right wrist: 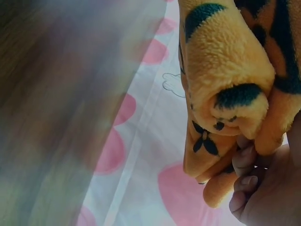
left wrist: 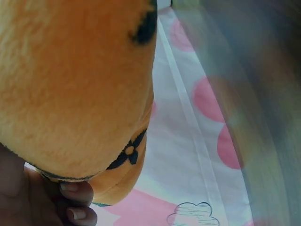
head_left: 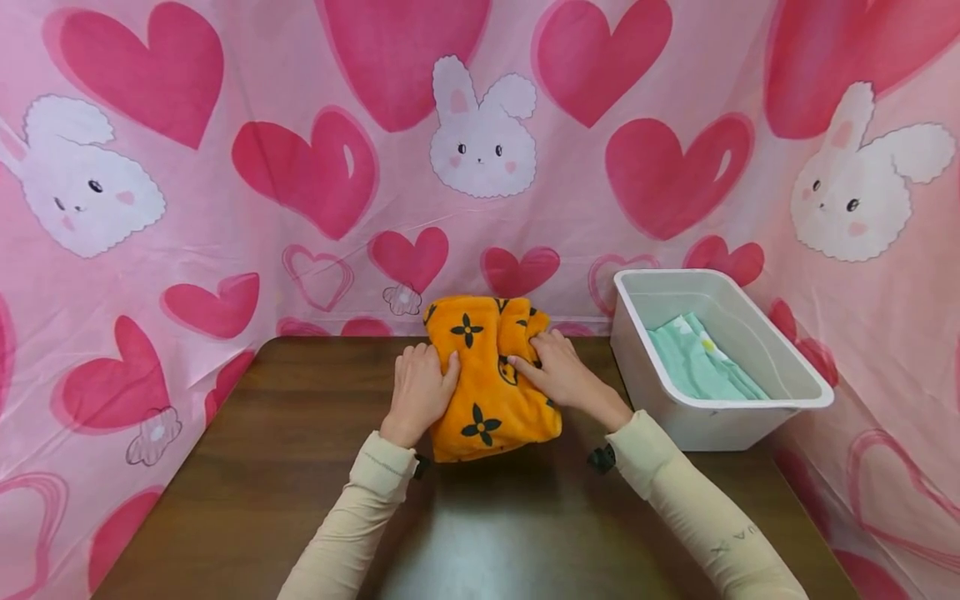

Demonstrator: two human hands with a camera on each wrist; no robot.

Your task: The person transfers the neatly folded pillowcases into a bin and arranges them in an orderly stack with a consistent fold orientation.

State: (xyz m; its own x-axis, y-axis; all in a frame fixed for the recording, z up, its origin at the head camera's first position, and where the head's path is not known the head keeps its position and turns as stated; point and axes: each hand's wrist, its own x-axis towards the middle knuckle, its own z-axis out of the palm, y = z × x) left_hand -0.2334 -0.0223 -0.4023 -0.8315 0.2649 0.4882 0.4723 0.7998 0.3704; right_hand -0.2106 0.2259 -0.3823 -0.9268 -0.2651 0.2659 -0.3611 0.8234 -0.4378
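A folded orange plush towel [head_left: 487,383] with dark four-petal flowers is held up in front of me, its lower edge over the table. My left hand [head_left: 422,387] grips its left edge, thumb on the near face and fingers behind. On the other side my right hand [head_left: 566,375] pinches the upper right part, where the fabric bunches into a rolled fold. Curled fingertips [left wrist: 77,195] show under the cloth in the left wrist view. In the right wrist view, fingers [right wrist: 247,162] tuck beneath the rolled layers of the towel [right wrist: 225,70].
To the right stands a white plastic bin [head_left: 630,358] with a folded mint-green cloth [head_left: 701,362] lying inside. Brown wood forms the tabletop [head_left: 300,433]. Pink fabric [head_left: 315,75] printed with hearts and rabbits hangs behind the table and along both sides.
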